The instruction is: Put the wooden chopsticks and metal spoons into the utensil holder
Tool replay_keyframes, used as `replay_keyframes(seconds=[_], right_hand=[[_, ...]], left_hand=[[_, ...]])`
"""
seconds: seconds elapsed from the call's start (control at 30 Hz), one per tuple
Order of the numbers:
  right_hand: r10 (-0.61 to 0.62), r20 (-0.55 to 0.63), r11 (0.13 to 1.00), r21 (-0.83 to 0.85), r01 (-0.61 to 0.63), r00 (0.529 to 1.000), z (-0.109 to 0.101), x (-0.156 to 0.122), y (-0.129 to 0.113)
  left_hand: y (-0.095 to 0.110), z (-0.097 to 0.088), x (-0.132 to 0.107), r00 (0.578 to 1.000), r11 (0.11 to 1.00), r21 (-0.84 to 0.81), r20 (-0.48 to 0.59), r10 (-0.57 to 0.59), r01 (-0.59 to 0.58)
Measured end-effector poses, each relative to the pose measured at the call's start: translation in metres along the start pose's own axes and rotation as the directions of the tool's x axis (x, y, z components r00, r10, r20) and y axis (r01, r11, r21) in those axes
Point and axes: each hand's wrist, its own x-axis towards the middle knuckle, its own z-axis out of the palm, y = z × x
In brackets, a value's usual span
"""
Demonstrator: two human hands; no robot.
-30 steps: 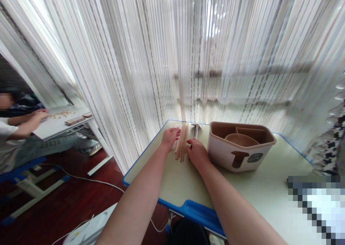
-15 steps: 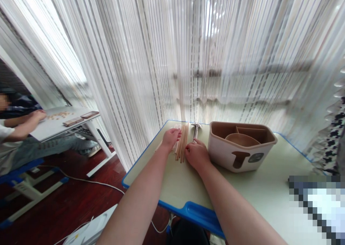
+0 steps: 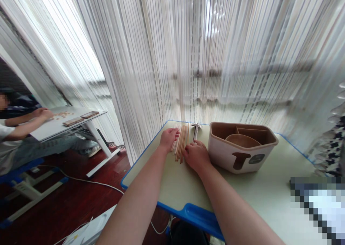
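Note:
A row of thin wooden sticks [image 3: 182,144], brown ones and paler ones, lies on the desk between my two hands. My left hand [image 3: 168,139] is at the left side of the row, fingers curled toward the pale sticks; what they hold, if anything, is hidden. On the other side, my right hand [image 3: 196,155] rests on the desk with its fingers curled, close to the brown sticks. Just beyond it lies a metal claw hammer [image 3: 196,128], its head pointing away and its lower handle hidden behind my right hand.
Right of my right hand stands a white and brown divided bin [image 3: 237,162] with a round inner cup. The desk [image 3: 185,187] has a blue edge; a pixelated screen is at lower right. A striped curtain [image 3: 172,50] hangs behind. At left, another person's hands [image 3: 43,113] rest at a separate table.
My left hand has shifted slightly left, and its fingers sit a little further from the brown sticks. My right hand has barely moved. The sticks and hammer look unchanged.

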Motion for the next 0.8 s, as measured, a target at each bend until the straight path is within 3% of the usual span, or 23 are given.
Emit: replay_keyframes(seconds=[0.27,0.53,0.8], right_hand=[[-0.002,-0.033,0.996,-0.093,-0.001,0.999,-0.001,0.003,-0.011],[0.094,-0.07,0.986,-0.13,-0.102,0.993,0.003,0.006,-0.016],[0.066,-0.046,0.985,-0.157,-0.072,0.997,-0.002,0.007,-0.014]], left_hand=[[0.001,0.0,-0.001,1.0,1.0,0.025,-0.002,0.008,-0.008],[0.007,0.002,-0.006,1.0,0.999,0.04,0.015,0.009,-0.01],[0.006,0.0,-0.004,1.0,1.0,0.013,0.01,-0.006,0.005]])
